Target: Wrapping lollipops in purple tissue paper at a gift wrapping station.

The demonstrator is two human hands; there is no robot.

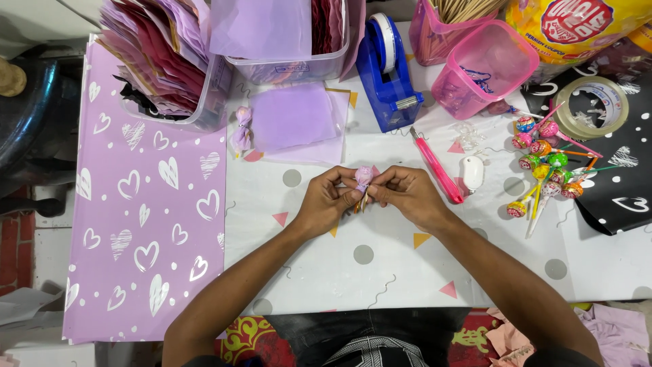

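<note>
A small lollipop (364,178), its head already covered in pale lilac tissue, is held between both hands just above the middle of the white patterned table (380,272). The left hand (324,202) is closed in a pinch on the stick side of the bundle, and the right hand (407,194) is likewise closed, its fingertips (377,185) pressed against the tissue at the neck of the wrap. The step in hand is judged to be the gathering and twisting of the tissue round the stick; whether it is already fastened cannot be told, as the neck is hidden by the fingers. For the next move a steady grip on the stick would be called for while the gathered tissue is tightened without being torn. Beyond the hands, a stack of lilac tissue squares (293,119) is laid, with a finished wrapped piece (241,129) just beside it. A blue tape dispenser (387,71) is set near the far edge, and a pink craft knife (438,166) lies just beside the right hand, close enough to be knocked. Unwrapped lollipops (547,166) are heaped well to the right, beside a roll of tape (599,105) and a pink cup (485,64). A lilac heart-printed sheet (146,204) is spread on the left.
</note>
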